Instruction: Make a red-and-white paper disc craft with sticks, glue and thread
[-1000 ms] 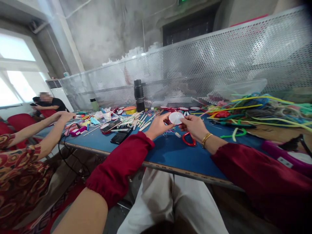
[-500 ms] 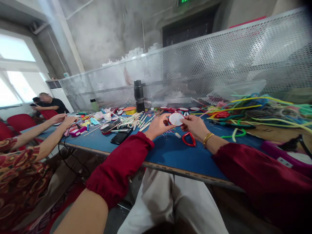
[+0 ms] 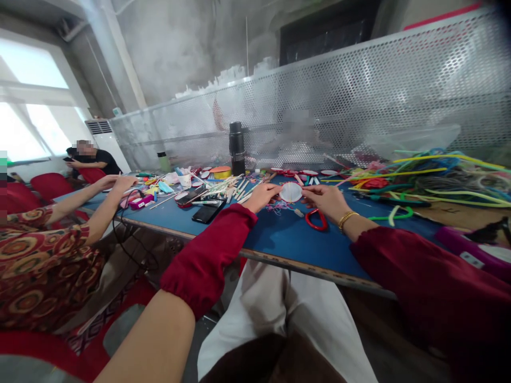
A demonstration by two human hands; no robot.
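A small white round disc (image 3: pixel 291 192) is held between both my hands above the blue table (image 3: pixel 279 239). My left hand (image 3: pixel 261 196) pinches its left edge with closed fingers. My right hand (image 3: pixel 325 199), with a gold bracelet at the wrist, pinches its right edge. Both arms wear dark red sleeves. Red-handled scissors (image 3: pixel 316 219) lie on the table just below my right hand. Thin tangled thread (image 3: pixel 275 207) lies under the disc.
A black flask (image 3: pixel 237 148) stands at the back. Sticks, cups and a black phone (image 3: pixel 206 213) litter the left half. Coloured pipe cleaners (image 3: pixel 431 183) pile up at the right. A person's arms (image 3: pixel 99 199) reach in from the left. A perforated metal screen (image 3: pixel 359 96) backs the table.
The view has shifted slightly right and down. My hands have lowered the disc a little toward the table. The neighbour's hands have moved slightly.
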